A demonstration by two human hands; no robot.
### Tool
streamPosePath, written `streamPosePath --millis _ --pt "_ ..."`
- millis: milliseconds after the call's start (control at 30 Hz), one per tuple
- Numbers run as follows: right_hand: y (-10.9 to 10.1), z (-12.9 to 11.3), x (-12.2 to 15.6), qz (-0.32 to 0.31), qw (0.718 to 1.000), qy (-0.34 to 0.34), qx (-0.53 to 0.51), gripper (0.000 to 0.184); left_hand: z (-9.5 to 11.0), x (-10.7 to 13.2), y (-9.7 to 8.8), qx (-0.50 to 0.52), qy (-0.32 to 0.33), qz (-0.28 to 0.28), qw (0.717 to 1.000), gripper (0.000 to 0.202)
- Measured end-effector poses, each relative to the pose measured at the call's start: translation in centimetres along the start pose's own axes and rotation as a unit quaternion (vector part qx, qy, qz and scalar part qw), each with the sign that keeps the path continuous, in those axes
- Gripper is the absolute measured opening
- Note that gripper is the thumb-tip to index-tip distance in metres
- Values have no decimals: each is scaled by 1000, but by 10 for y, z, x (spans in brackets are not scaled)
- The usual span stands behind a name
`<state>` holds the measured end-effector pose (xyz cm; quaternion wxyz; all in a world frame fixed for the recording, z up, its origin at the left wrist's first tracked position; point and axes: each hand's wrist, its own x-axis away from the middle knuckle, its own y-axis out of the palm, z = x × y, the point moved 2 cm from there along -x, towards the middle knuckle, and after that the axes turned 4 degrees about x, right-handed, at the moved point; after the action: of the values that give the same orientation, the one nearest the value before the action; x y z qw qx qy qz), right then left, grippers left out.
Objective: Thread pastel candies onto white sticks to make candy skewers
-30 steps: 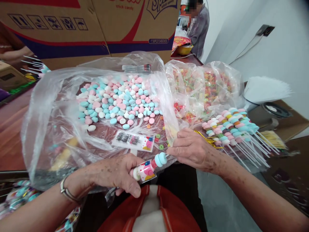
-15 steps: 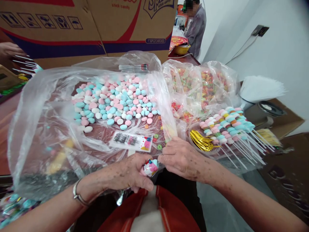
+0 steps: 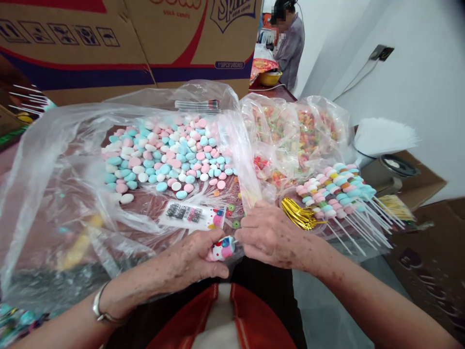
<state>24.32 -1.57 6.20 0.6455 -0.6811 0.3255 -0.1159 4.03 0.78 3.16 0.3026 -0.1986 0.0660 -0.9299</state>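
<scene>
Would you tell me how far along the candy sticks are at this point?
Done: a pile of threaded sticks lies at right. In hand: the left hand grips a wrapped stick, right hand at its tip. Left: many loose candies in the bag.

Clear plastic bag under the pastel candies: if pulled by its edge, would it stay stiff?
Probably floppy: the clear plastic bag is crumpled and sags in folds. It likely weighs little, yet dragging it would probably scatter the loose pastel candies resting on it.

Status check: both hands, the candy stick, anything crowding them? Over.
Left hand shut on wrapped candy stick. Right hand pinching its wrapper tip. Plastic bag of loose candies and label card lie just ahead.
</scene>
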Motion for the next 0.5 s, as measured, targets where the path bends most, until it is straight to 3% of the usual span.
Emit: streamPosePath --millis 100,233,333,400,500 --pt "4 -4 -7 7 1000 -24 10 18 1 -2 8 7 -14 -16 1000 28" --pt "1 -2 -9 8 999 -31 28 19 6 -1 11 104 -76 -29 991 39" --pt "-6 1 -12 5 999 -30 34 19 11 -1 10 181 -92 -3 979 36" --pt "-12 4 -15 41 999 1 29 18 14 -1 9 213 -110 38 970 41" --pt "-17 9 -20 134 984 115 11 36 18 -3 10 242 -116 101 958 49"
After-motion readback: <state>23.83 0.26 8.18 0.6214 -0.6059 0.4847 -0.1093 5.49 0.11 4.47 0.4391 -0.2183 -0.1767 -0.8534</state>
